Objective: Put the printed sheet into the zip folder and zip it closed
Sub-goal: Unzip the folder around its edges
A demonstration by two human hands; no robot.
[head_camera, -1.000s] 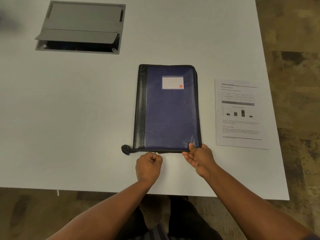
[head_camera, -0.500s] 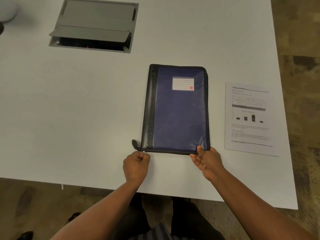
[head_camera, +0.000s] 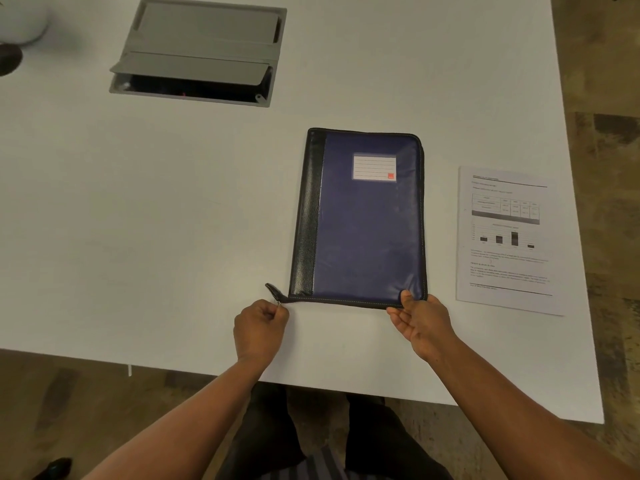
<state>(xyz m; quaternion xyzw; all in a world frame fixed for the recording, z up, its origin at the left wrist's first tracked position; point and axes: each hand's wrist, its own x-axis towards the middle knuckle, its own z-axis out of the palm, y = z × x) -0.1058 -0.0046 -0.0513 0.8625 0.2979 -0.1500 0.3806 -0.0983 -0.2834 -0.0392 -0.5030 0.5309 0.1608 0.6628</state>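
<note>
A dark blue zip folder [head_camera: 367, 220] with a black spine strip and a white label lies flat on the white table [head_camera: 138, 220]. My left hand [head_camera: 259, 327] pinches the zip pull at the folder's near left corner, beside the black zip tail [head_camera: 275, 292]. My right hand [head_camera: 417, 320] grips the folder's near right corner, thumb on top. The printed sheet [head_camera: 507, 237], with a table and a bar chart, lies flat to the right of the folder, untouched.
A grey cable hatch [head_camera: 201, 50] with its lid up is set in the table at the far left. A white rounded object [head_camera: 20, 19] stands at the far left corner. The table's right edge runs just past the sheet.
My left hand has drawn the zip pull leftward along the folder's near edge to the left corner. My right hand has stayed on the near right corner.
</note>
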